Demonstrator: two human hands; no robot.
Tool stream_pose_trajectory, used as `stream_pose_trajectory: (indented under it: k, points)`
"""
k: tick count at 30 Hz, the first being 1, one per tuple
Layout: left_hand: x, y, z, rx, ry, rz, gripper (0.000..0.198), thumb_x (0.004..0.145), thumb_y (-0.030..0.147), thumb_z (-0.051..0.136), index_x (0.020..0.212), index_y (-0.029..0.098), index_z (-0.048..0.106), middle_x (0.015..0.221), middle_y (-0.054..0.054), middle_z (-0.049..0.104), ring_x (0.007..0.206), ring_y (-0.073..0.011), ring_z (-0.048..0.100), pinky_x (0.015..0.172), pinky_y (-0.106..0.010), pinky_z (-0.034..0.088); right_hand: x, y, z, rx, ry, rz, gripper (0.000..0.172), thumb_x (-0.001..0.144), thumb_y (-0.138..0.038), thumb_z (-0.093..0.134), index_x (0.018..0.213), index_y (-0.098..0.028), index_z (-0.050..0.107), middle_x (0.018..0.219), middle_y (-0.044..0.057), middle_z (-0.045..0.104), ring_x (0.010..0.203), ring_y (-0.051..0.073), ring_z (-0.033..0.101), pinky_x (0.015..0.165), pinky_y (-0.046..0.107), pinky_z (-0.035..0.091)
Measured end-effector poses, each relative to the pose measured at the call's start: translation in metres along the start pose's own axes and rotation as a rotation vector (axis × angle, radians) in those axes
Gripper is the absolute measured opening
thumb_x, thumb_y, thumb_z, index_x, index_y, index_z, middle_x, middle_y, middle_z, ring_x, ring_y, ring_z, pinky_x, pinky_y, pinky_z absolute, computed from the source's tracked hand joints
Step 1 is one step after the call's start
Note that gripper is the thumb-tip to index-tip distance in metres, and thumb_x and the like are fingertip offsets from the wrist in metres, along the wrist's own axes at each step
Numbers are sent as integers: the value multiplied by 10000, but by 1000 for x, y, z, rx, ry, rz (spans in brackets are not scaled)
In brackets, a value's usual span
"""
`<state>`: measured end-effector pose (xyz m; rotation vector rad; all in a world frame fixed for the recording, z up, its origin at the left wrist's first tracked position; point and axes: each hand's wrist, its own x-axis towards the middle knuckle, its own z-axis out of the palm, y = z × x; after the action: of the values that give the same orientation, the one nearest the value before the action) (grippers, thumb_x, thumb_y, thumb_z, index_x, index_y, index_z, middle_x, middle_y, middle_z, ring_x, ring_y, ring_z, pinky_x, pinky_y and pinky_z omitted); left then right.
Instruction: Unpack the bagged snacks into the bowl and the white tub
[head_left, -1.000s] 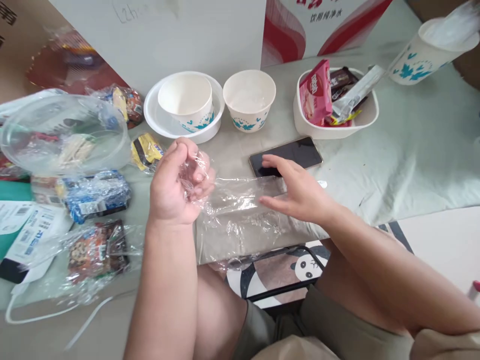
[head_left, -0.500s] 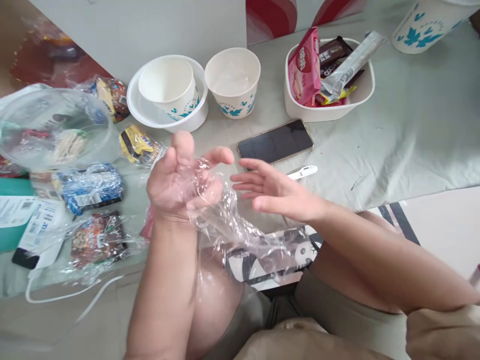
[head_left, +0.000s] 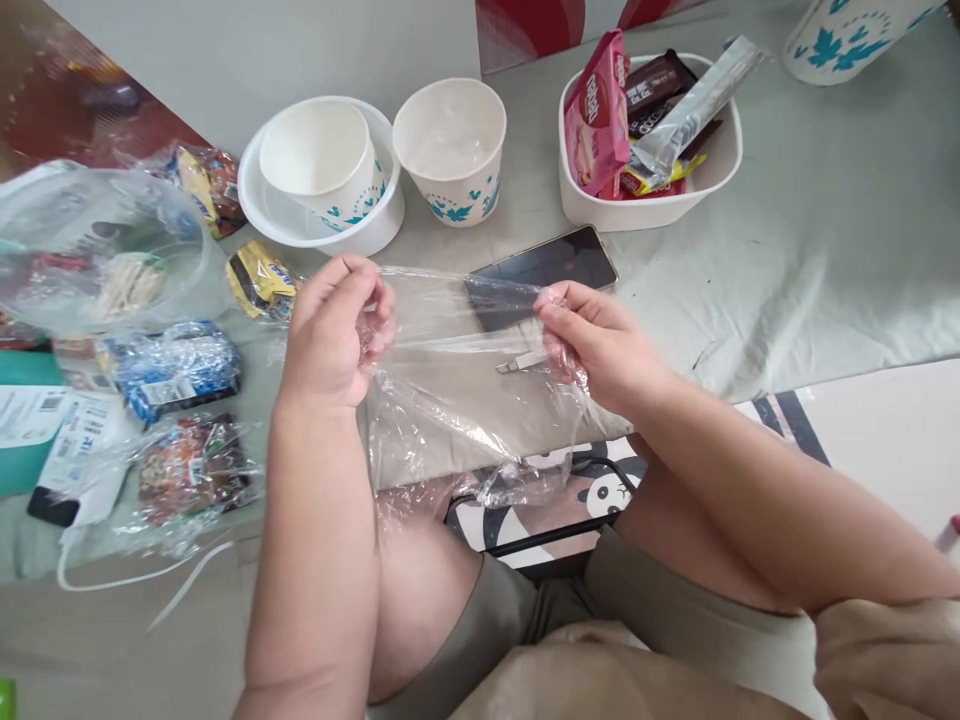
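Note:
A sheet of clear plastic wrap [head_left: 472, 410] is stretched between my two hands, its lower part hanging loose over my lap. My left hand [head_left: 334, 325] is closed on its left end, fingers curled in. The right end is pinched in my right hand [head_left: 589, 340], between thumb and fingers. Seen through and behind the wrap are a dark phone [head_left: 577, 262] and a small white utility knife [head_left: 525, 361] lying on the cloth. To the left of my left hand lies a yellow snack pack [head_left: 259, 280].
Paper cups [head_left: 450, 150] stand at the back, one inside a white bowl [head_left: 375, 225]. A white tub [head_left: 637, 212] holds snack bars. At left are a clear plastic bowl [head_left: 105, 240], a blue wrapped pack [head_left: 172, 370], a brown wrapped pack [head_left: 195, 470] and a white cable [head_left: 112, 585].
My right hand, open half a second ago, has closed on the wrap and moved slightly right. The bunched wrap is now spread out between both hands.

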<state>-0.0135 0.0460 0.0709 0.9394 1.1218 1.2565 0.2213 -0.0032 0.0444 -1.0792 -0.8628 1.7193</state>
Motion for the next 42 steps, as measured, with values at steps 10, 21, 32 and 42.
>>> stream_pose_trajectory:
  k: [10, 21, 32, 42]
  points:
    - [2, -3, -8, -8, 35, 47, 273, 928, 411, 712, 794, 174, 692, 545, 23, 554, 429, -70, 428, 375, -186, 299, 5, -6, -7, -41, 236, -217, 437, 806, -591, 829, 838, -258, 548, 531, -102, 392, 429, 66, 333, 460, 252, 348]
    - [2, -4, 0, 130, 251, 18, 381, 984, 106, 523, 633, 158, 661, 462, 31, 576, 352, -47, 399, 350, -185, 212, 15, -19, -35, -81, 326, -302, 346, 853, -533, 794, 834, -272, 566, 553, -81, 323, 434, 75, 305, 474, 268, 324]
    - [3, -6, 0, 84, 117, -172, 172, 799, 306, 789, 757, 158, 712, 716, -64, 734, 558, -166, 667, 495, -279, 509, 21, -17, -47, -87, 353, -328, 257, 930, -485, 699, 883, -276, 557, 589, -74, 342, 431, 75, 328, 482, 259, 333]
    - [3, 6, 7, -104, 375, -113, 378, 1071, 311, 465, 747, 180, 609, 512, 41, 594, 438, -63, 469, 414, -193, 203, 4, -15, -26, -197, 79, -131, 408, 784, -534, 850, 996, -240, 662, 921, 32, 736, 828, 164, 720, 737, 305, 599]
